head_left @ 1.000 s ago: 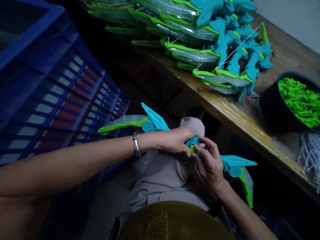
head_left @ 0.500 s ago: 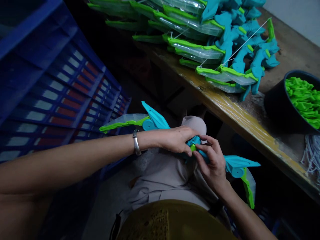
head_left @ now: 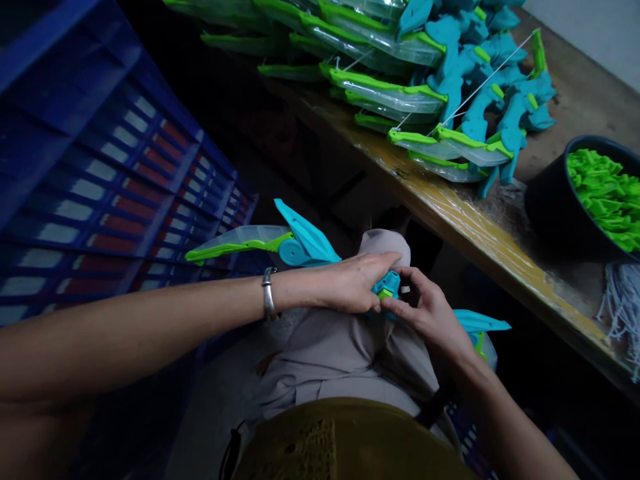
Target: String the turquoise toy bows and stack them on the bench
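Left hand clasps a turquoise toy — between crate and wooden table.

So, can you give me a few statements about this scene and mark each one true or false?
1. The left hand and right hand both touch a turquoise piece. True.
2. The dark bucket is full of white strings. False: the dark bucket holds green parts.
3. A silver bracelet circles the left wrist. True.
4. The crate is yellow. False: the crate is blue.
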A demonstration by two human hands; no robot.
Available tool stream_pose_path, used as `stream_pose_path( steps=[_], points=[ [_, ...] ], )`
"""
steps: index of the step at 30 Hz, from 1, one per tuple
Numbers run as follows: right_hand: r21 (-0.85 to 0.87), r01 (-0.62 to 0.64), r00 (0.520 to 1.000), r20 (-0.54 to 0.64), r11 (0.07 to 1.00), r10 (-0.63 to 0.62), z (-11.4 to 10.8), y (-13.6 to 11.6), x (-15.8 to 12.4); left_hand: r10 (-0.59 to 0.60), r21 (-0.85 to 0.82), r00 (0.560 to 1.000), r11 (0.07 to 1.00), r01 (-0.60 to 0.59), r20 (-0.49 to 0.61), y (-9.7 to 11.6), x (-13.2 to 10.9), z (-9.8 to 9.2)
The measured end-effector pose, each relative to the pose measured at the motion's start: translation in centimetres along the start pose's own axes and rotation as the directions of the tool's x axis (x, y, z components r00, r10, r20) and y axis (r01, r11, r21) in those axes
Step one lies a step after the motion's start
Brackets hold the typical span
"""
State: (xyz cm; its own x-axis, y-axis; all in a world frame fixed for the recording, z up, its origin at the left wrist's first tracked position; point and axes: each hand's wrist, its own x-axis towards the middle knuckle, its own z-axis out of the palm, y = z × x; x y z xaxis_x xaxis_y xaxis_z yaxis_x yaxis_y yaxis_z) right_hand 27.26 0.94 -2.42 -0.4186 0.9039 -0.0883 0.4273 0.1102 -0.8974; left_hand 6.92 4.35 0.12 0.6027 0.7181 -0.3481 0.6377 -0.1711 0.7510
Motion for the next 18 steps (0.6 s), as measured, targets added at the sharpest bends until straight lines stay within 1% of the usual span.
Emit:
stream_pose_path(
  steps=[2, 5, 8, 10, 11, 12, 14, 16, 18],
  points=[
    [0.004, -0.002, 0.999, 0.032, 1.000, 0.002, -0.1, 0.3, 0.3, -0.029, 0.012, 1.000, 1.000, 0.029, -0.003, 0.1, 0.0, 0.1],
    [-0.051, 0.066, 0.997, -0.040, 0.997, -0.068, 0.4, 0.1, 0.4, -0.043, 0.056, 0.999, 0.997, 0.044, -0.011, 0.0, -0.1, 0.4],
    [-0.119, 0.070, 0.992, -0.099, 0.990, -0.082, 1.5, -0.5, 0.4, -0.039, 0.112, 0.996, 0.993, 0.047, -0.079, -1.0, -0.6, 1.6],
    [-0.143, 0.066, 0.990, -0.111, 0.988, -0.082, 2.1, -0.6, 0.6, 0.019, 0.119, 0.989, 0.993, -0.001, -0.149, -2.4, -0.7, 2.7],
    [-0.142, 0.062, 0.991, -0.105, 0.988, -0.078, 2.3, -0.4, 0.7, 0.065, 0.126, 0.975, 0.991, -0.039, -0.212, -3.3, -0.6, 3.3],
    [-0.140, 0.054, 0.993, -0.100, 0.989, -0.068, 2.4, -0.2, 0.8, 0.104, 0.128, 0.964, 0.989, -0.074, -0.245, -4.1, -0.4, 3.8],
    [-0.144, 0.017, 0.993, -0.111, 0.989, -0.034, 2.3, 0.3, 0.9, 0.148, 0.119, 0.955, 0.986, -0.121, -0.257, -5.3, 0.2, 4.4],
    [-0.169, 0.002, 0.992, -0.121, 0.986, -0.023, 1.9, 0.6, 0.8, 0.147, 0.100, 0.952, 0.987, -0.124, -0.270, -5.7, 0.5, 4.8],
    [-0.235, 0.068, 0.993, -0.076, 0.970, -0.089, 0.8, 0.5, 0.5, 0.148, 0.095, 0.940, 0.988, -0.125, -0.307, -5.6, 0.6, 4.9]
  ],
)
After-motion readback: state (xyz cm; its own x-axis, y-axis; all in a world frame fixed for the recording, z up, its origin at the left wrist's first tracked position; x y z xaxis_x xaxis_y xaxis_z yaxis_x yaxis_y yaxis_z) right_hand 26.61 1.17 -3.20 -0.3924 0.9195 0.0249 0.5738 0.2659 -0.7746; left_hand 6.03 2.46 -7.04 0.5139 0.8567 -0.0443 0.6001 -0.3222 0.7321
